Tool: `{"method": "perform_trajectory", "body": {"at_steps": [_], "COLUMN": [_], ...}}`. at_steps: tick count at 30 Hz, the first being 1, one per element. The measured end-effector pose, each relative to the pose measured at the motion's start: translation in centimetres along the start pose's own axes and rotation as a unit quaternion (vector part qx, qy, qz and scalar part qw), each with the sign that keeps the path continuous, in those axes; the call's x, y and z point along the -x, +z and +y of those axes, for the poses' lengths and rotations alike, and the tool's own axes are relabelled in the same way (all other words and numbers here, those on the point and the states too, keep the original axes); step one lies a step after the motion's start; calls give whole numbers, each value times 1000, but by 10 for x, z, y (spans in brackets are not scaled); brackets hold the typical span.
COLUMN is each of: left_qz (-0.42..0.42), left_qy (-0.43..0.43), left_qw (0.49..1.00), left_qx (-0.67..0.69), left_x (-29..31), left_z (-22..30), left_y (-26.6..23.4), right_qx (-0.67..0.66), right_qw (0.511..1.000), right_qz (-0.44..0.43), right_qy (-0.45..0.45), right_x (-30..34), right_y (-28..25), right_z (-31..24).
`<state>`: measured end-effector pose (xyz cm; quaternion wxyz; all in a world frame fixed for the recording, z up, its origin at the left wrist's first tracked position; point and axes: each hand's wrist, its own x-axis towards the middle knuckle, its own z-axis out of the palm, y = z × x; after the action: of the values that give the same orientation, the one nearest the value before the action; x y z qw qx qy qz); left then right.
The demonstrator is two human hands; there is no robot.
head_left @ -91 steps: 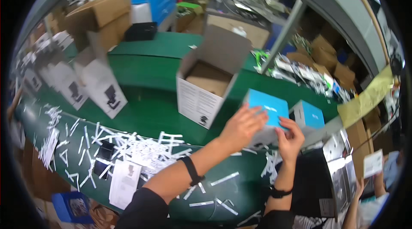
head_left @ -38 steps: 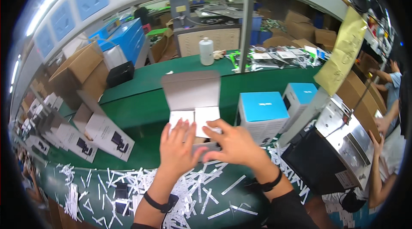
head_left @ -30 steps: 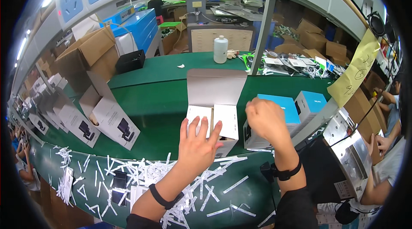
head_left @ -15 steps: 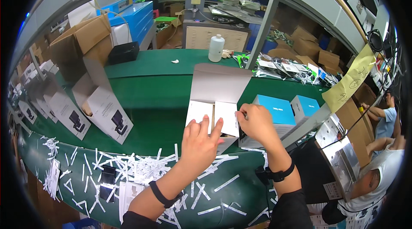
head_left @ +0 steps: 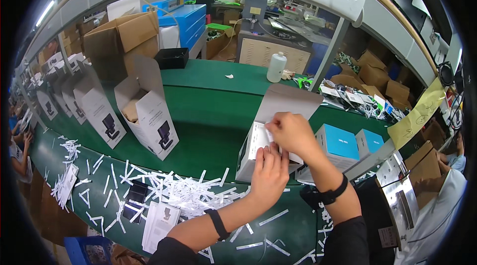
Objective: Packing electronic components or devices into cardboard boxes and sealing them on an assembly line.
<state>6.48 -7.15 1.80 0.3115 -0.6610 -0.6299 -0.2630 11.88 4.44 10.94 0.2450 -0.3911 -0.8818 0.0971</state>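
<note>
A white carton [head_left: 243, 166] stands right of the middle of the green bench, its lid [head_left: 288, 100] raised at the back and its white inner flaps exposed. My left hand [head_left: 270, 173] rests at the carton's near side, fingers stretched over the flaps. Above the carton's top, my right hand [head_left: 294, 134] is closed in a pinch near the flap edges. Whatever sits between those fingertips is too small or hidden to name. Just right of the carton are two boxes with blue tops, a nearer one [head_left: 339, 141] and a farther one [head_left: 371, 140].
Several white cartons with raised lids, one nearest [head_left: 158, 128], line the left side. Loose white paper strips [head_left: 186, 193] cover the near bench, beside a stack of printed leaflets [head_left: 160, 225]. A translucent bottle [head_left: 277, 67] stands at the back. A metal post [head_left: 330, 53] rises behind the carton.
The view has swung left, so the bench things appear farther right. My right hand has moved from the carton's right edge to over its top. My left hand has shifted right along the flaps.
</note>
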Motion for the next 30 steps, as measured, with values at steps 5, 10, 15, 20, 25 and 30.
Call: {"method": "perform_trajectory", "body": {"at_steps": [5,10,15,20,25,30], "left_qz": [2,62,60,105,14,-24], "left_qy": [0,1,4,13,-28,-92], "left_qw": [997,991,989,975,985,950], "left_qx": [74,115,133,195,171,297], "left_x": [2,-2,1,20,-2,-25], "left_z": [-2,-3,2,9,-7,-13], "left_y": [7,9,19,47,24,7], "right_qx": [87,21,-60,-4,194,56], "right_qw": [996,996,984,958,974,966], "right_qz": [-30,-78,-168,-109,92,-186], "right_qy": [9,25,28,-264,-75,-169], "right_x": [-2,-2,-11,-14,-37,10], "right_y": [23,17,13,9,-80,-113], "right_z": [-19,-16,-13,-74,-52,41]}}
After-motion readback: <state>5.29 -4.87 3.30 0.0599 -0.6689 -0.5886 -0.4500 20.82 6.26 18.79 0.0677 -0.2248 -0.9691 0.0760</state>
